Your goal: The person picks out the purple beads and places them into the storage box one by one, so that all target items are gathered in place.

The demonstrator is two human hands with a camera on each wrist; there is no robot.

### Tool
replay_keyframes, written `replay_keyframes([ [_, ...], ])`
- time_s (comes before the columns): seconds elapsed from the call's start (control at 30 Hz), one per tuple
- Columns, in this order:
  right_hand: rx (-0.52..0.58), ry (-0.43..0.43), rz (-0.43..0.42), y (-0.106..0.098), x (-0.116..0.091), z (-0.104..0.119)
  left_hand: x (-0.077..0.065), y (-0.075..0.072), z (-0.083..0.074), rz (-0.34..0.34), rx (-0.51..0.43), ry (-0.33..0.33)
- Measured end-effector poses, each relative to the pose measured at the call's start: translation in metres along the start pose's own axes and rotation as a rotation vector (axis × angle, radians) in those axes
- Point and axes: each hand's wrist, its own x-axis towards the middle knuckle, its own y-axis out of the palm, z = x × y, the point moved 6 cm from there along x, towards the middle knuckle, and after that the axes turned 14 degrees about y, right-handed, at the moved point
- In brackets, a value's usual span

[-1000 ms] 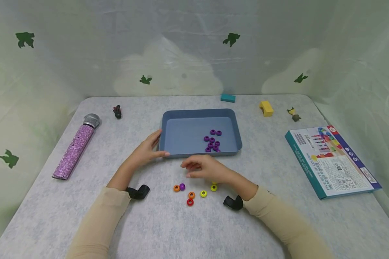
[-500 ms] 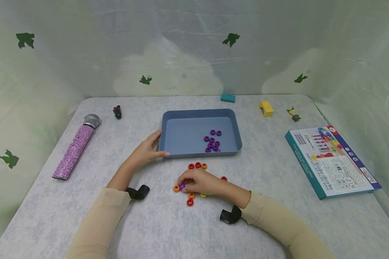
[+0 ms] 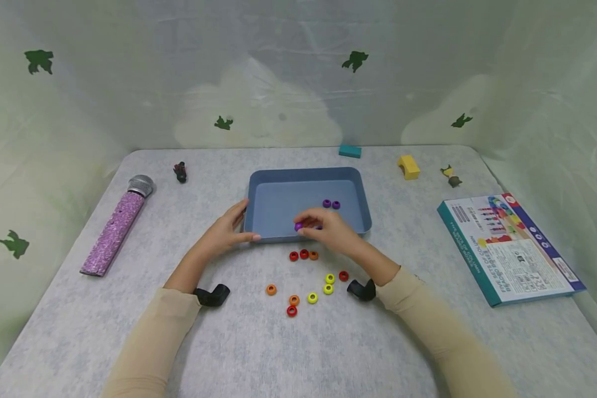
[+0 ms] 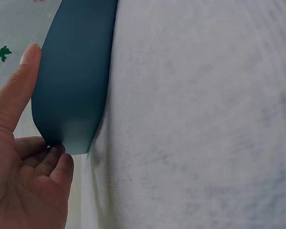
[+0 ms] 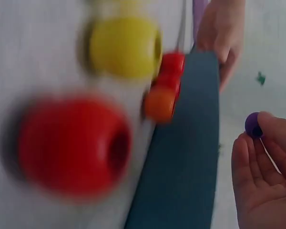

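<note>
My right hand pinches a purple bead between thumb and fingertips, over the front part of the blue-grey tray. The right wrist view shows this bead at the fingertips too. Several purple beads lie inside the tray; two purple beads show plainly behind my hand, which hides most of the others. My left hand holds the tray's front left corner. In the left wrist view its thumb lies along the rim and its fingers curl against the tray's end wall.
Before the tray lie red beads, orange beads and yellow beads. A glittery pink microphone lies left, a boxed bead set right. A yellow block, teal block and small figures stand farther back.
My right hand came down to the loose beads, took the purple bead beside an orange one, and lifted it forward over the tray. My left hand stayed at the tray's corner.
</note>
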Motion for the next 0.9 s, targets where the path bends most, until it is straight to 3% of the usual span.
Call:
replay_keyframes([
  [0.17, -0.008, 0.104, -0.078, -0.024, 0.017, -0.025, 0.001, 0.000, 0.000, -0.004, -0.011, 0.002],
  [0.33, -0.089, 0.198, -0.082, -0.030, 0.024, -0.042, 0.000, 0.000, -0.001, -0.010, -0.015, 0.011],
  [0.7, -0.290, 0.244, -0.085, -0.026, 0.027, -0.046, -0.001, 0.000, 0.000, 0.002, 0.002, 0.005],
  [0.9, -0.254, 0.267, -0.080, -0.028, 0.024, -0.045, -0.001, 0.000, 0.000, 0.021, 0.026, -0.008],
])
